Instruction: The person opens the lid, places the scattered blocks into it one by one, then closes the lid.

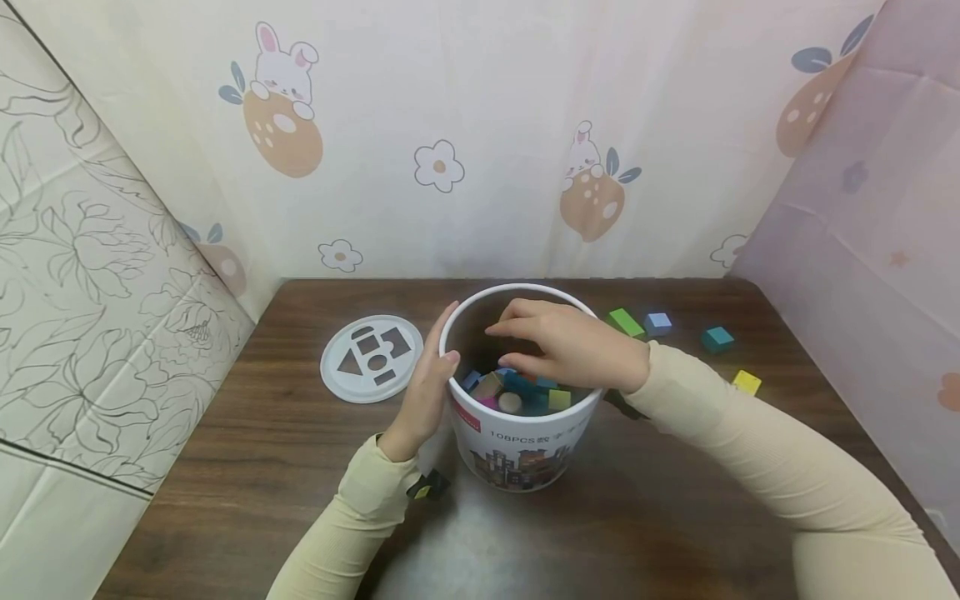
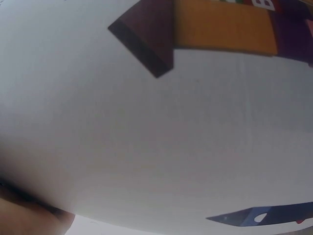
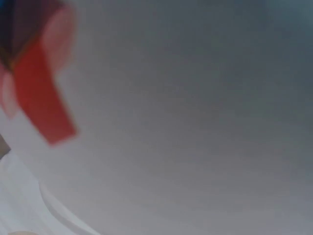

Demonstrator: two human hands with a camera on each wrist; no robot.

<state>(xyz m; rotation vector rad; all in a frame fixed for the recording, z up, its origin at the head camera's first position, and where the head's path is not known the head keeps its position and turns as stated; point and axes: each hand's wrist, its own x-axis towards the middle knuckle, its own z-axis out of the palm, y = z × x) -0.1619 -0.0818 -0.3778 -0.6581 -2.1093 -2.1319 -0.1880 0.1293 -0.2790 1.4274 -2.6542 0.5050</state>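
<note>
A white bucket (image 1: 480, 437) with printed lettering and a building picture stands upright on the table, with several coloured blocks (image 1: 510, 403) in its bottom. My left hand (image 1: 422, 396) grips the bucket's left side, thumb over the rim and fingers along the outer wall. Over the right rim reaches my right hand (image 1: 573, 343), its fingers loosely bent above the blocks, with nothing seen between them. Printed bucket wall (image 2: 146, 137) fills the left wrist view, a bit of skin at its lower left. The right wrist view is mostly blurred pale wall (image 3: 171, 147) with a red patch.
A round white lid (image 1: 403, 371) with shaped cut-outs lies left of the bucket on the brown wooden table (image 1: 270, 467). To the right lie a green block (image 1: 626, 322), a light blue block (image 1: 657, 324), a teal block (image 1: 717, 339) and a yellow block (image 1: 747, 382). Patterned curtains (image 1: 495, 225) border the table.
</note>
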